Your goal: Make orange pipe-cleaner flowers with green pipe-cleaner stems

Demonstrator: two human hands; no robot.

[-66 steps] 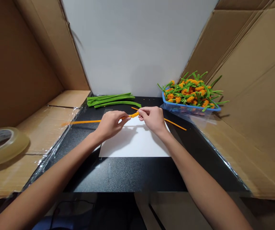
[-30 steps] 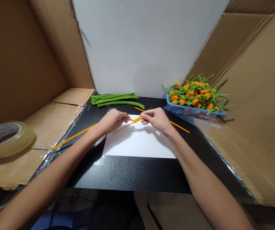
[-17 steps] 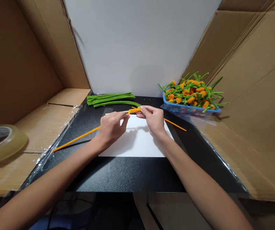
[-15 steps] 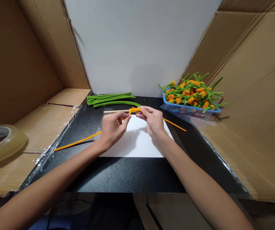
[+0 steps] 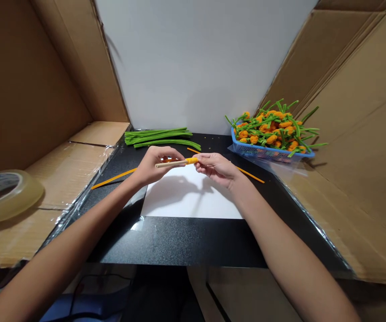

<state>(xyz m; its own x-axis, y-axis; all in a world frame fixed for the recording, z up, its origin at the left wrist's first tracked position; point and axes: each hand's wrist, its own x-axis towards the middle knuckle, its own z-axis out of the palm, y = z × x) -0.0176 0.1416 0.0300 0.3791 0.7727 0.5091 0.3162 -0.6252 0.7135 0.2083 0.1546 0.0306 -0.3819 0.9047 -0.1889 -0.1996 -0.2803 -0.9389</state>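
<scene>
A thin wooden stick [image 5: 169, 164] is held above the white sheet, with an orange pipe cleaner [image 5: 191, 160] wound in a tight coil round its right end. My right hand [image 5: 217, 170] pinches the coil at that end. Behind the stick, my left hand [image 5: 152, 166] is curled at the left of the coil, its fingers closed on the pipe cleaner's loose length, which sticks out leftward past the wrist. The left fingertips are partly hidden by the stick. Another orange pipe cleaner [image 5: 251, 175] lies on the table, passing behind my right hand.
Green pipe cleaners [image 5: 159, 137] lie bundled at the back left. A blue basket [image 5: 270, 151] at the back right is heaped with orange-and-green pipe cleaner pieces. White paper [image 5: 193, 208] lies under my hands. A tape roll [image 5: 28, 197] rests on cardboard at left.
The stick has swung so its free left end points nearer to me, now in front of my left hand. My left hand has turned over and risen; the pipe cleaner's loose end has shifted up and rightward.
</scene>
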